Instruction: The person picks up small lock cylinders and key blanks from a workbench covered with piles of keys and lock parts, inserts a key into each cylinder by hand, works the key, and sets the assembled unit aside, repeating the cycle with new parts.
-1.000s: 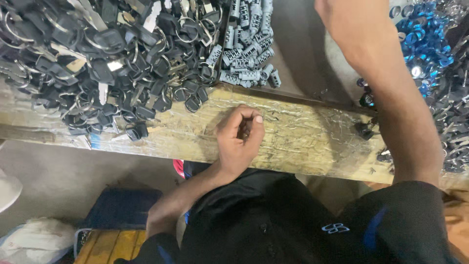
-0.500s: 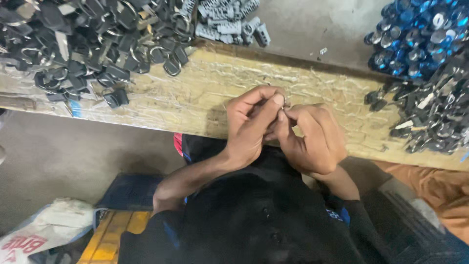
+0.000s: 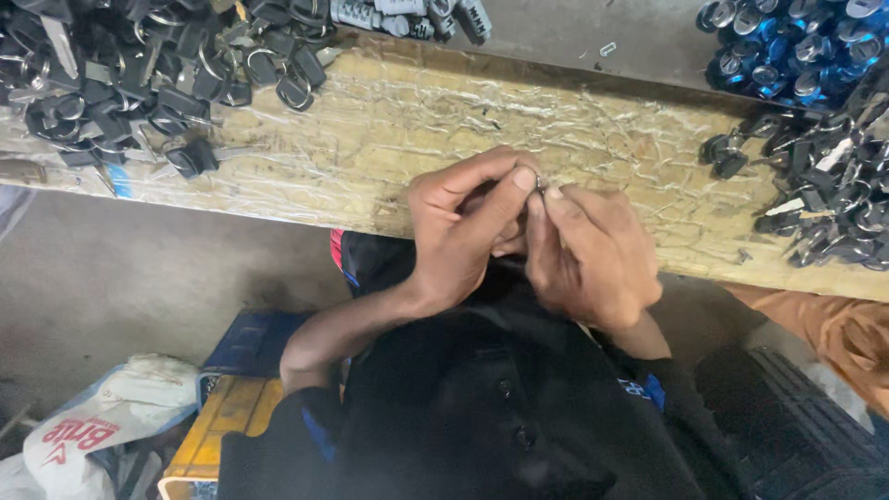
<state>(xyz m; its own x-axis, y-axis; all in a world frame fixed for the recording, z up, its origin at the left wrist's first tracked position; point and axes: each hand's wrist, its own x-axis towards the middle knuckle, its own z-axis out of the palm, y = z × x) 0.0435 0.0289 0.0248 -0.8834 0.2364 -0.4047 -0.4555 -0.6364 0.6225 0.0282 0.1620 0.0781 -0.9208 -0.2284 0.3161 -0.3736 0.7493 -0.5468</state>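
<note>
two hands meet just above the near edge of the worktop (image 3: 370, 139), a scarred wooden plank. the left hand (image 3: 468, 227) and the right hand (image 3: 593, 255) are pressed close, fingertips together, pinching a tiny metal piece (image 3: 539, 184) between thumb and forefinger tips. only a sliver of it shows, so i cannot tell its exact shape.

by the look of it the piece is light, stiff and hard, and small enough to slip or flick away if the pinch loosens. i'd judge the fingertips are the only sensible place to hold it, since there is nothing else on it to grip.

off to the left side lies a pile of black key-ring parts (image 3: 120, 83), spread across the plank. at the far edge sits a small cluster of grey pieces (image 3: 407, 14). to the right are a heap of blue parts (image 3: 796, 46) and more dark fittings (image 3: 824, 204). the plank right under the hands is bare wood, so nothing crowds them. below, by the person's dark clothing, a yellow crate (image 3: 222, 426) and a white bag (image 3: 102, 426) rest on the floor.
</note>
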